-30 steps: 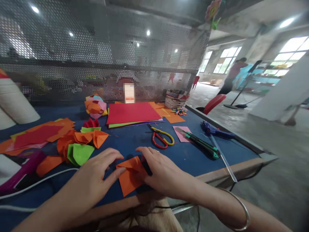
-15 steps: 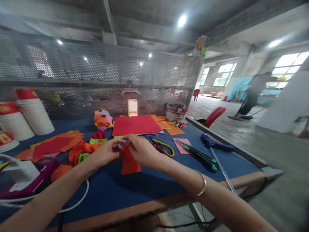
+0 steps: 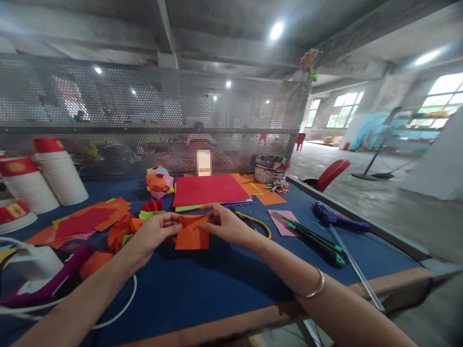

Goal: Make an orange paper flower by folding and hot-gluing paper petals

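Note:
A small orange sheet of paper (image 3: 192, 235) is held up over the blue tabletop, with fold lines near its upper part. My left hand (image 3: 159, 233) pinches its left edge between thumb and fingers. At the opposite edge, my right hand (image 3: 226, 224) grips the paper the same way. Just behind the hands lies a stack of coloured sheets with red (image 3: 210, 189) on top. Folded orange and green paper pieces (image 3: 125, 231) sit beside my left wrist. Yellow-handled scissors (image 3: 258, 225) rest beyond my right hand, partly hidden by it.
On the right are a green-black utility knife (image 3: 318, 240), a pink sheet (image 3: 284, 223), a blue glue gun (image 3: 340, 219) and a clear stick (image 3: 358, 272). Left stand paper cup stacks (image 3: 65, 176) and a purple power strip (image 3: 68, 270) with white cables. A woven basket (image 3: 271, 168) stands at the back.
My left hand has closed on the orange paper's left edge. The paper now spreads between both hands, facing me. The view has shifted slightly, and a person at the far right is no longer visible.

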The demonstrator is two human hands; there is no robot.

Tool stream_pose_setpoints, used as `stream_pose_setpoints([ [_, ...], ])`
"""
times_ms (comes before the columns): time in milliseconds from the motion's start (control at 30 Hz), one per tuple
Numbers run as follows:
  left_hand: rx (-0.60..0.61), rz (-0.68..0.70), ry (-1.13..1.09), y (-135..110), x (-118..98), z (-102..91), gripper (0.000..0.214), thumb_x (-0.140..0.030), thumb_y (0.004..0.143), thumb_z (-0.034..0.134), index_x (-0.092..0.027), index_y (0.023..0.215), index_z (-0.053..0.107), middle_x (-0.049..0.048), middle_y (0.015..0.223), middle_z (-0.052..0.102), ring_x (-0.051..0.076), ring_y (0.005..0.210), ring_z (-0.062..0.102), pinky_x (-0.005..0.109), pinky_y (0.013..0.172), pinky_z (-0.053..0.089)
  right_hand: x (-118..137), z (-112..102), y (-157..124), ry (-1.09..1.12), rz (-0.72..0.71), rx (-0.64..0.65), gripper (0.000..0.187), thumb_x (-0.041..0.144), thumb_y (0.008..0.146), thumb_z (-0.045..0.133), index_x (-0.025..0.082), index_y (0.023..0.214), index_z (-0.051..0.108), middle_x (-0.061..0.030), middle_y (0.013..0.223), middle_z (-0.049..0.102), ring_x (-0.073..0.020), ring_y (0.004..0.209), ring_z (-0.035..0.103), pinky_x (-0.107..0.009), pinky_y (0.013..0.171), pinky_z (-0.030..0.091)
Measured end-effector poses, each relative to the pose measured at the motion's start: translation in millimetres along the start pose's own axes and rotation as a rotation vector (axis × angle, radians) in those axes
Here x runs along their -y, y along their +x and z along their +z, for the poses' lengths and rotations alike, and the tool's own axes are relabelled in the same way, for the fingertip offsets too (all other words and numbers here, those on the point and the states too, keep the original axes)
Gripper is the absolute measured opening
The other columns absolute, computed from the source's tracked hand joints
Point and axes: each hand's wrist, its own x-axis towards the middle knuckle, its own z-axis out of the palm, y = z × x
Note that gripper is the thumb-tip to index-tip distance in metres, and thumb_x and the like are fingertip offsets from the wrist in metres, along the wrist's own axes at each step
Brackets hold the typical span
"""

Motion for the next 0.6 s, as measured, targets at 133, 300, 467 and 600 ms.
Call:
stream_pose_setpoints([
  [133, -0.114, -0.007, -0.016, 0.1, -0.9, -1.4, 0.042, -0.026, 0.048, 0.086, -0.014, 0.082, 0.065, -0.0020, 0.068, 0.065, 0.010, 0.055, 0.056, 0.019, 0.047, 0.045, -4.6, -0.5, 1.8, 0.108, 0.035, 0.111, 0.045, 0.024, 0.078, 0.068, 0.013, 0.119, 0.053, -0.0025, 0.084, 0.066, -0.0142, 0.074, 0.061, -0.024, 0.066, 0.045],
  [300, -0.173, 0.035, -0.038, -5.6, -6.1, 1.0, 0.036, -0.025, 0.051, 0.084, -0.014, 0.080, 0.066, -0.0011, 0.073, 0.065, 0.009, 0.054, 0.056, 0.019, 0.042, 0.048, -6.4, 5.9, 1.0, 0.275, 0.123, 0.148, 0.054, 0.038, 0.073, 0.076, 0.013, 0.117, 0.056, -0.0061, 0.089, 0.069, -0.0161, 0.074, 0.063, -0.025, 0.063, 0.045],
  [467, -0.100, 0.013, -0.113, -11.6, -12.1, 7.4, 0.025, -0.021, 0.055, 0.082, -0.014, 0.073, 0.067, -0.0011, 0.073, 0.063, 0.011, 0.062, 0.059, 0.021, 0.052, 0.056, -2.9, 9.8, -0.3, 0.411, 0.069, 0.168, 0.044, 0.048, 0.070, 0.075, 0.012, 0.096, 0.069, -0.0055, 0.091, 0.071, -0.0174, 0.081, 0.064, -0.028, 0.074, 0.048],
  [600, -0.093, 0.010, -0.141, -12.8, -10.4, 9.3, 0.016, -0.022, 0.065, 0.078, -0.015, 0.075, 0.067, -0.0016, 0.076, 0.064, 0.012, 0.067, 0.062, 0.025, 0.060, 0.060, -4.1, 10.0, -0.7, 0.404, 0.060, 0.137, 0.044, 0.050, 0.070, 0.074, 0.013, 0.092, 0.071, -0.0037, 0.087, 0.071, -0.0180, 0.079, 0.063, -0.030, 0.077, 0.048],
])
